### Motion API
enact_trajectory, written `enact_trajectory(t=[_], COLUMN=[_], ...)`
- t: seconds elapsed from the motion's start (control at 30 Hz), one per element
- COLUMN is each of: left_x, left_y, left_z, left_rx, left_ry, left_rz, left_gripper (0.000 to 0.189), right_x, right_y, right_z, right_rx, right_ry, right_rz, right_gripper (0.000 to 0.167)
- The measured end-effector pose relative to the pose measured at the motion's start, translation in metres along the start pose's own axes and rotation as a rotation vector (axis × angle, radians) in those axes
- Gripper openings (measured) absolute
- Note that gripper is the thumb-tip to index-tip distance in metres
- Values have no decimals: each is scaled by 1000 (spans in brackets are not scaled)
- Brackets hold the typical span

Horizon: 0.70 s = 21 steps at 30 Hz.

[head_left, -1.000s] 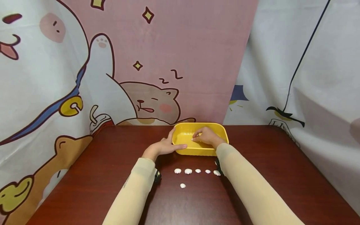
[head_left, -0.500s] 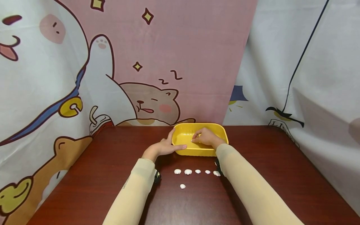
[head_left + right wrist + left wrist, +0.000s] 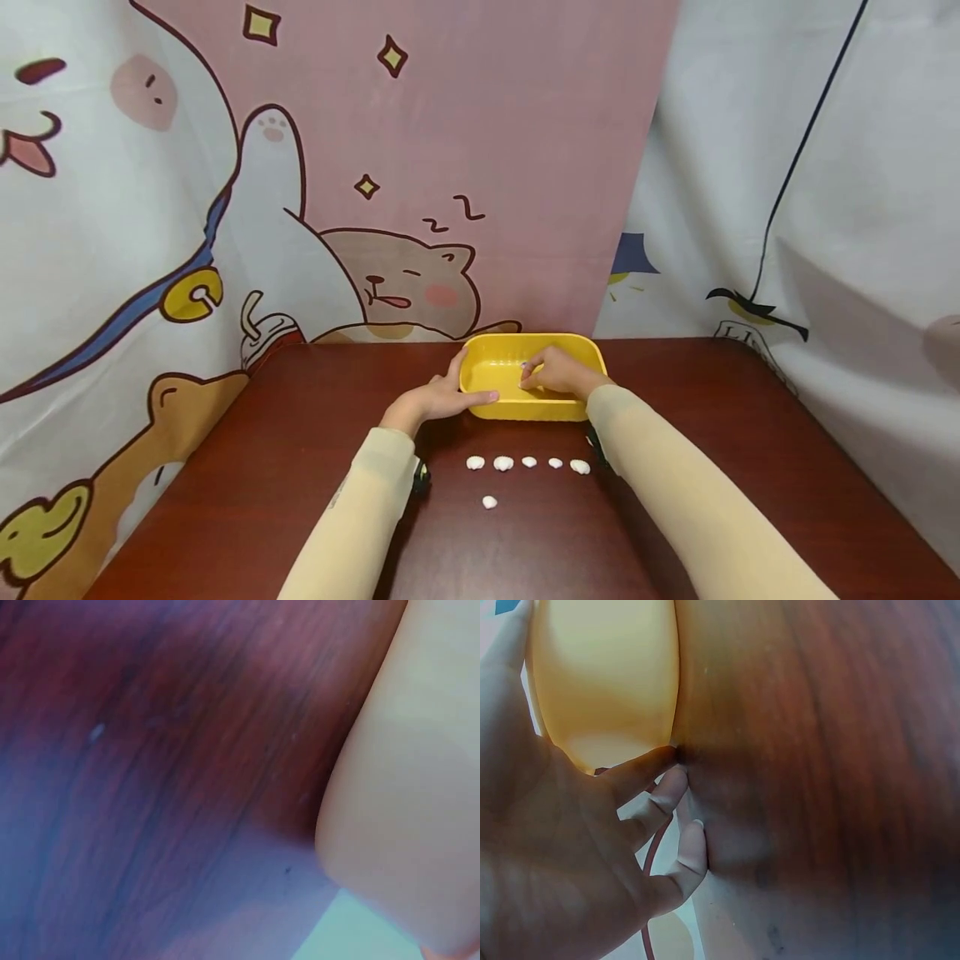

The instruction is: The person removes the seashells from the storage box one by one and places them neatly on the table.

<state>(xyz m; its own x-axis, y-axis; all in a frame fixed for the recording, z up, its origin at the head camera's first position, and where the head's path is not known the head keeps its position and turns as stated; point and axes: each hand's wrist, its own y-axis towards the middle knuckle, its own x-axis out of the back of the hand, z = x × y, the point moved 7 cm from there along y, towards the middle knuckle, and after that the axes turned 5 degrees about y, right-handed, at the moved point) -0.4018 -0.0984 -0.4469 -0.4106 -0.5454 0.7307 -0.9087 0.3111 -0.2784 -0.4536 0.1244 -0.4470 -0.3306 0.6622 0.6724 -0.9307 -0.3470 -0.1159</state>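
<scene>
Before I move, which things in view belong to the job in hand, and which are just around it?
Apparently part of the job:
yellow bin
left hand, touching the bin's left end
right hand, fingers inside the bin
row of five white shells
single white shell, nearer the person

Just around it:
red-brown table
printed backdrop

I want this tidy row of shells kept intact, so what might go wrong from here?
The cream fabric right sleeve passes close to the rightmost shell in the row of five white seashells; withdrawing the arm might knock it. The right hand seems to pinch a small white piece, which could slip. The left hand touches the left end of the yellow rectangular plastic container, so a bump might swing its other end.
</scene>
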Motion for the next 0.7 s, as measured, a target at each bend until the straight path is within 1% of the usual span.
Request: enact_trajectory(t=[0.1, 0.27, 0.37, 0.43, 0.53, 0.7], left_x=[1, -1, -1, -1, -1, -1], left_y=[0, -1, 0, 0, 1, 0], left_z=[1, 4, 5, 5, 4, 0], left_rx=[1, 13, 13, 11, 8, 1], left_ry=[-6, -18, -19, -20, -17, -10], left_rz=[-3, 3, 0, -2, 3, 9], left_gripper=[125, 124, 125, 125, 124, 124], right_x=[0, -1, -1, 0, 2, 3], right_y=[-4, -9, -11, -12, -14, -15], right_z=[0, 4, 6, 10, 13, 11], right_rx=[-11, 10, 39, 75, 109, 109], right_ry=[14, -47, -103, -138, -169, -168], right_rz=[22, 51, 42, 27, 11, 19], right_gripper=[11, 12, 13, 13, 13, 11])
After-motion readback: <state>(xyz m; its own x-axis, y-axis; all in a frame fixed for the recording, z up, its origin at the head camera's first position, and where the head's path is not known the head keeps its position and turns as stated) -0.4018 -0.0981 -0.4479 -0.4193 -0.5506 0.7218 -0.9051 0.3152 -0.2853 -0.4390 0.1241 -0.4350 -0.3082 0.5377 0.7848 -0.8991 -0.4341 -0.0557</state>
